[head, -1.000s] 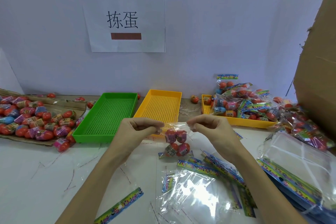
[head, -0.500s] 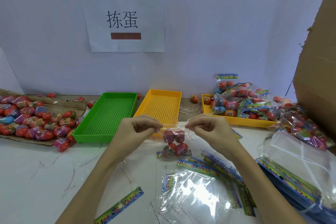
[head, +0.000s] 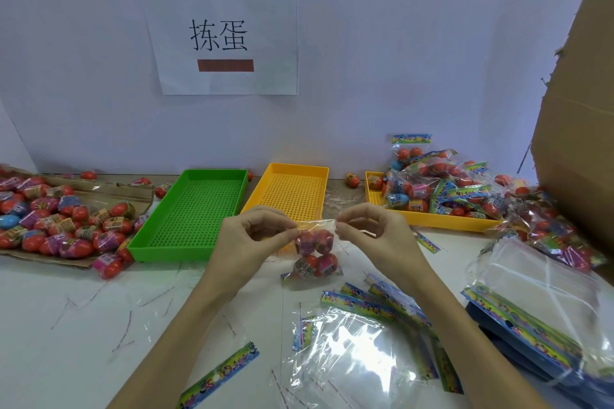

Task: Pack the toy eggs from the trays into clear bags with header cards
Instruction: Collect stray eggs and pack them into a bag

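A small clear bag [head: 315, 251] holding several red toy eggs hangs in front of me over the white table. My left hand [head: 255, 236] pinches the bag's top edge on the left and my right hand [head: 372, 231] pinches it on the right. The bag's colourful header end points down, close to the table. Behind the hands lie a green tray [head: 159, 236] and a yellow tray [head: 319, 173], both with nothing in them. Loose toy eggs [head: 56, 219] are heaped on cardboard at the left.
Another yellow tray [head: 442, 221] at the right back is piled with filled bags [head: 435, 183]. Unfilled clear bags with header cards [head: 358, 352] lie in front of me, a stack of them [head: 538, 305] at the right. A cardboard box [head: 581, 126] stands at the far right.
Both hands have stayed at the bag's top edge, working it between the fingertips. The bag has barely shifted, and the fingers of my left hand have opened a little.
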